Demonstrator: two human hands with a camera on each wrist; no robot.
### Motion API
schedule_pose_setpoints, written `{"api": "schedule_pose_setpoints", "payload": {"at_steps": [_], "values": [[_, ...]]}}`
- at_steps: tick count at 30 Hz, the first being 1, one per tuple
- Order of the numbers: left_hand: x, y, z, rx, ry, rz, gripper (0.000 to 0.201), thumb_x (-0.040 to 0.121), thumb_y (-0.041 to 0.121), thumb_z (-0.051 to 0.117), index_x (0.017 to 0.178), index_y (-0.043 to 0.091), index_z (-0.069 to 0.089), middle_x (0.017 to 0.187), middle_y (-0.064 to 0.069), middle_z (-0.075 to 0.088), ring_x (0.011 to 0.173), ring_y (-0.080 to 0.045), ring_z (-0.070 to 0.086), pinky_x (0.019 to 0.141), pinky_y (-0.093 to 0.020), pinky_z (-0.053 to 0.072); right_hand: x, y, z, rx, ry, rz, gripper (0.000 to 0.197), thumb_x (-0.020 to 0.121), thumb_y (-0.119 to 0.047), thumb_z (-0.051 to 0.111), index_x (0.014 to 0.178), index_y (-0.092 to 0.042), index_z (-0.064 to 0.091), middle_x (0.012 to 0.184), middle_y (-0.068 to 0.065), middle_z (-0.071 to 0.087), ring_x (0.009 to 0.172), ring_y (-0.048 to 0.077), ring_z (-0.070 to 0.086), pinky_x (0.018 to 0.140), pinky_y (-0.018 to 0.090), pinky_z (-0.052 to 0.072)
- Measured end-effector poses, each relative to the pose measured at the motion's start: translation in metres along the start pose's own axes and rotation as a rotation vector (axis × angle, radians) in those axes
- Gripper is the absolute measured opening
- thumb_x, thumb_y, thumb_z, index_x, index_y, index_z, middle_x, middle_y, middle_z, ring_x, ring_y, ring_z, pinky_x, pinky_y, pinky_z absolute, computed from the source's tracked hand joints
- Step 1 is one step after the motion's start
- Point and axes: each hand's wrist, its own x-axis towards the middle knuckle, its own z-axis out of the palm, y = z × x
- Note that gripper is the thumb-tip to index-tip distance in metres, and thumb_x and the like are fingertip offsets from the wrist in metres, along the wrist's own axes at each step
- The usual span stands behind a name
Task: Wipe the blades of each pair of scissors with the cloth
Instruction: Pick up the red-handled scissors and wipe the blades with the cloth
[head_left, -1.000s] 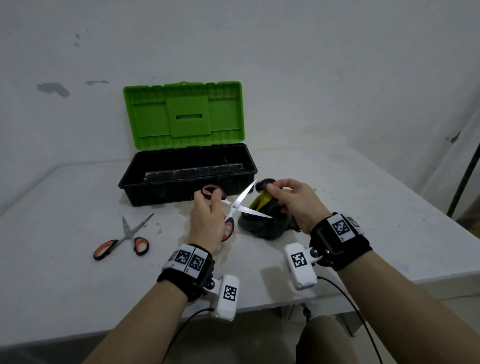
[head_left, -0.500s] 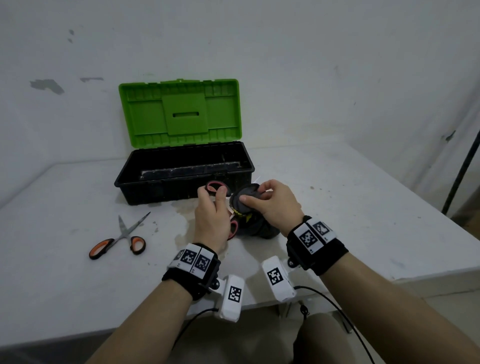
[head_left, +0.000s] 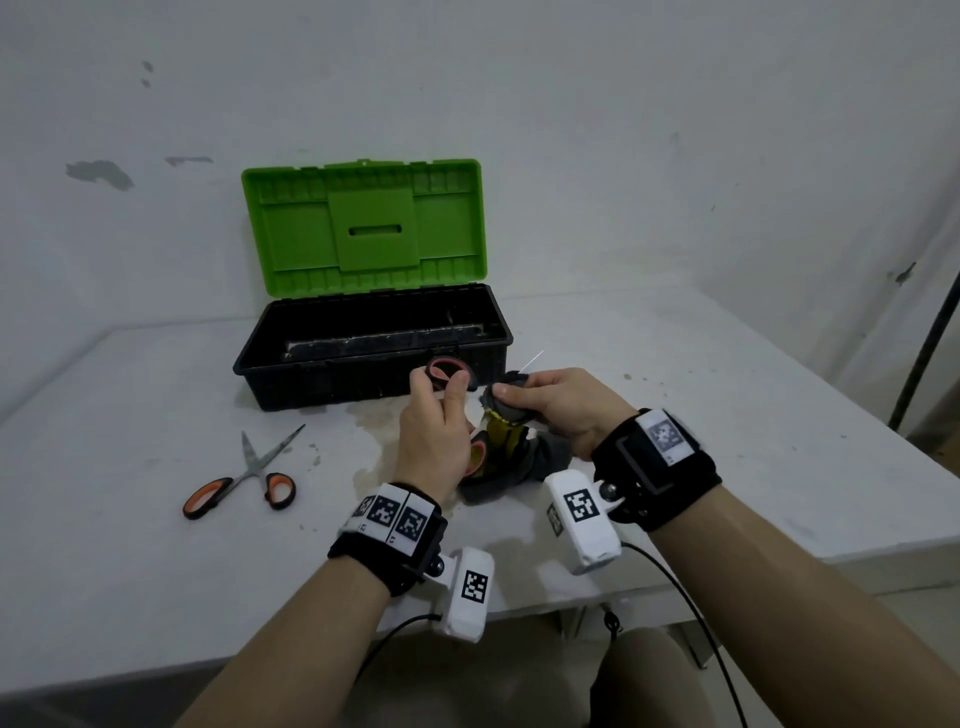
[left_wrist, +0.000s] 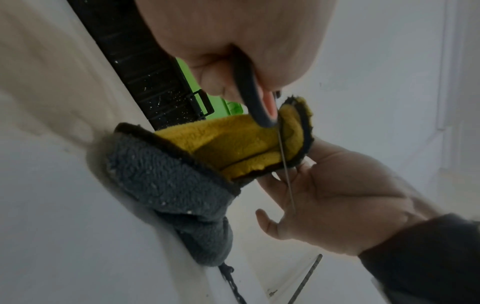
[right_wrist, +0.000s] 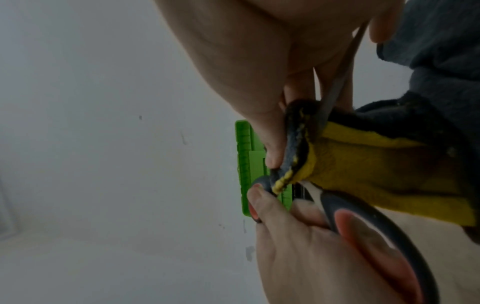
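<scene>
My left hand (head_left: 434, 415) grips the black-and-pink handles of a pair of scissors (head_left: 447, 370), held up above the table with its blades spread. My right hand (head_left: 545, 402) pinches a grey-and-yellow cloth (head_left: 506, 447) around one blade near the pivot; that blade's tip (head_left: 532, 360) pokes out past the cloth. The left wrist view shows the handle (left_wrist: 250, 96) in my fingers and the cloth (left_wrist: 233, 144) folded over the thin blade. In the right wrist view the blade (right_wrist: 337, 82) runs through the cloth (right_wrist: 376, 170). A second pair, with orange handles (head_left: 244, 480), lies on the table to the left.
An open toolbox (head_left: 363, 343) with a black base and a raised green lid stands just behind my hands. The white table (head_left: 727, 441) ends at a front edge near my wrists. A white wall rises behind, and a dark pole (head_left: 930, 343) stands at the far right.
A second ago the blades stood bare and my right hand held the cloth at their tips. The cloth has since slid down the blade toward the pivot, covering most of it.
</scene>
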Motion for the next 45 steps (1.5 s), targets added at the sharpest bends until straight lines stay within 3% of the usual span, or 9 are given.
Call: {"api": "schedule_pose_setpoints", "payload": {"at_steps": [2,5,9,13,17,23,28,34,45], "values": [[0.0,0.0,-0.003,-0.002,-0.024,-0.003,0.023,0.107,0.035,0.044,0.089,0.022,0.039,0.059,-0.003,0.048,0.043,-0.007,0.04,0.043,-0.02,0.034,0.003,-0.004,-0.009,0.034,0.048,0.008,0.021,0.077,-0.018,0.081,0.071,-0.006,0.064,0.083,0.019,0.067,0.075,0.025,0.062,0.074,0.035,0.055],[-0.003,-0.003,-0.009,-0.014,-0.028,-0.039,0.022,0.106,0.034,0.044,0.095,0.015,0.044,0.062,-0.006,0.048,0.049,-0.013,0.041,0.044,-0.023,0.034,0.005,-0.01,-0.025,0.109,0.224,-0.036,0.013,0.086,-0.021,0.073,0.08,-0.011,0.067,0.078,0.009,0.069,0.063,0.017,0.064,0.055,0.019,0.052],[-0.001,-0.012,-0.014,0.021,0.0,-0.158,0.029,0.106,0.04,0.043,0.1,0.011,0.046,0.071,-0.001,0.05,0.061,-0.016,0.047,0.056,-0.03,0.041,0.004,-0.013,-0.035,0.099,0.353,-0.182,0.015,0.094,-0.02,0.062,0.091,-0.008,0.071,0.08,0.009,0.067,0.069,0.02,0.063,0.065,0.032,0.056],[0.001,-0.008,-0.011,0.051,-0.013,-0.216,0.028,0.106,0.039,0.043,0.102,0.012,0.045,0.08,0.002,0.051,0.071,-0.013,0.05,0.059,-0.026,0.036,-0.014,-0.014,-0.016,-0.375,0.216,-0.361,0.02,0.095,-0.013,0.052,0.086,-0.011,0.07,0.07,-0.001,0.061,0.062,0.01,0.053,0.058,0.016,0.044],[-0.001,-0.003,-0.006,0.089,-0.051,-0.231,0.027,0.106,0.04,0.043,0.101,0.013,0.046,0.083,0.004,0.051,0.073,-0.011,0.05,0.057,-0.022,0.032,-0.02,-0.003,0.003,-0.879,0.078,-0.544,0.022,0.088,-0.016,0.064,0.109,-0.015,0.071,0.099,0.002,0.072,0.09,0.016,0.063,0.082,0.025,0.046],[0.002,-0.005,-0.006,0.097,-0.051,-0.215,0.028,0.105,0.039,0.045,0.101,0.012,0.047,0.082,0.002,0.053,0.071,-0.012,0.05,0.058,-0.026,0.035,-0.018,0.006,0.011,-1.069,-0.055,-0.631,0.019,0.09,-0.027,0.064,0.104,-0.02,0.075,0.102,0.0,0.059,0.089,0.019,0.059,0.08,0.035,0.049],[-0.002,0.001,-0.004,0.11,-0.098,-0.116,0.026,0.106,0.033,0.047,0.106,0.007,0.049,0.077,0.001,0.057,0.07,-0.012,0.054,0.056,-0.015,0.041,-0.014,0.003,0.012,-1.161,-0.002,-0.615,0.019,0.091,-0.031,0.059,0.094,-0.02,0.075,0.095,-0.001,0.06,0.084,0.023,0.059,0.074,0.042,0.051],[-0.005,0.001,-0.004,0.104,-0.107,-0.159,0.024,0.106,0.036,0.044,0.108,0.012,0.049,0.082,0.0,0.058,0.07,-0.011,0.054,0.057,-0.023,0.04,-0.011,-0.003,-0.003,-0.99,0.197,-0.591,0.015,0.091,-0.024,0.061,0.1,-0.018,0.072,0.095,0.002,0.068,0.089,0.019,0.06,0.076,0.025,0.044],[-0.004,-0.003,-0.002,0.1,-0.067,-0.195,0.026,0.106,0.037,0.045,0.108,0.012,0.05,0.086,0.002,0.057,0.077,-0.016,0.056,0.061,-0.026,0.04,-0.028,0.01,0.002,-1.19,-0.114,-0.702,0.021,0.093,-0.015,0.057,0.101,-0.012,0.076,0.097,0.002,0.061,0.081,0.024,0.061,0.072,0.038,0.051]]}}
